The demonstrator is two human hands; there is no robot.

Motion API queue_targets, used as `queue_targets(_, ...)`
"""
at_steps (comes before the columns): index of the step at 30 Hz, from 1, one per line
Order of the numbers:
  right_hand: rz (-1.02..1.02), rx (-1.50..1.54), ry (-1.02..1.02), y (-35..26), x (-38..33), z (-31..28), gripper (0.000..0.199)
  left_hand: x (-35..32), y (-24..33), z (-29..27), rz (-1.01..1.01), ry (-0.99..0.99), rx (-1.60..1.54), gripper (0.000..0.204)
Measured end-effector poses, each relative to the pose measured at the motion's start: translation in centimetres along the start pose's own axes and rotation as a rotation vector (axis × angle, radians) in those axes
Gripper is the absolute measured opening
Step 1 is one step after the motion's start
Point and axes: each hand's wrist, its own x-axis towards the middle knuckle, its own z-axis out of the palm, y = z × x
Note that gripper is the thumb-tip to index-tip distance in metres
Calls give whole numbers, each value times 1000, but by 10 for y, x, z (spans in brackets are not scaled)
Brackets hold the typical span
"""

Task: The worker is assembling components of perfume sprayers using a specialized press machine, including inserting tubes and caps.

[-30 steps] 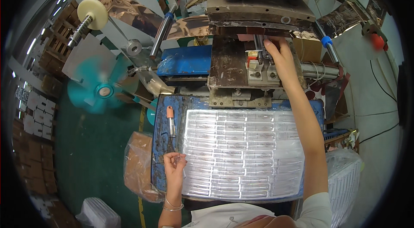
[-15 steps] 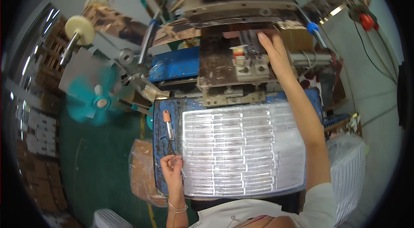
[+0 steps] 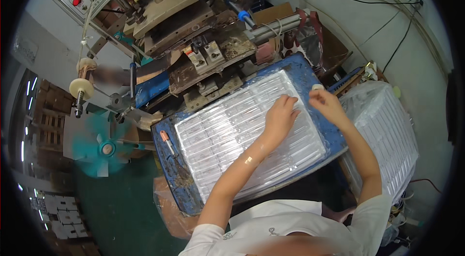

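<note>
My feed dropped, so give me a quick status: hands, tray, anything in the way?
Left hand flat on clear ribbed plastic blister tray. Right hand at tray's far edge, small white piece at its fingers. Orange-tipped pen beside tray.

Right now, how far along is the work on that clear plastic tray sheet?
Done: the clear blister tray sheet lies flat on the blue worktable, clear of the press machine. In hand: the left hand rests on the sheet's far end and the right hand is at its corner. Left: the sheet is not yet on the bagged stack of trays alongside.
</note>
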Motion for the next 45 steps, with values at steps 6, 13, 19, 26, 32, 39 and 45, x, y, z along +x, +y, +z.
queue_targets(6,-469,-526,-42,-7,-25,1,19,5,-7,23,104,9,352,44)
queue_targets(13,-686,-753,-415,-17,11,20,26,-42,-30,-59,-107,298,260,47)
queue_targets(19,-156,125,-246,-35,57,-16,17,-82,-45,-116,-376,470,223,41)
queue_targets(26,193,783,-263,-48,80,24,17,-66,-57,-132,-437,546,217,40)
queue_targets(32,10,646,-194,-109,99,36,40,24,-60,-154,-122,678,619,42)
queue_targets(39,-152,457,-184,-136,143,49,30,93,-87,-161,-22,585,932,30)
queue_targets(45,-254,358,-119,-164,176,88,31,73,-57,-176,128,720,889,30)
